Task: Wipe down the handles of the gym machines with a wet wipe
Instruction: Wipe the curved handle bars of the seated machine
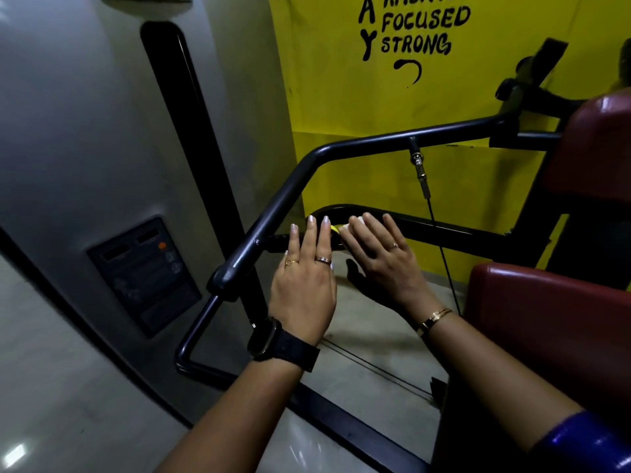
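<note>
Beside a gym machine, seen from above through the wearer's own eyes, two bare forearms reach forward. The left grip [304, 288], a hand with a black watch [273, 339] on the wrist and two rings, is open: its fingers lie straight and close together, palm down. Their tips hover over or rest on a short black handle [277, 241] that sticks out from a long black bar [358, 143]; contact cannot be told.

The right grip [382, 261], a hand with a gold bracelet [433, 319] and one ring, lies just beside the left, back upward. It holds a white wipe [354, 222] at its fingertips, the wipe showing between thumb and forefinger. The wipe sits just right of the handle, near the left fingertips. A small yellow bit shows between the two hands; what it is cannot be told.

The bar bends upward and runs right towards a dark red back pad [597, 141]. Below that, at the right edge, is a dark red seat [546, 302], with the right forearm passing in front of it. A thin cable [440, 247] hangs from a metal fitting on the bar down towards the floor [358, 353].

Behind stands a yellow wall [341, 97] painted with black words, among them "FOCUSED" and "STRONG". To the left is a grey shroud [85, 131] bearing a dark label [146, 274] with an orange dot. A blue sleeve [587, 442] shows at the lower right corner.
</note>
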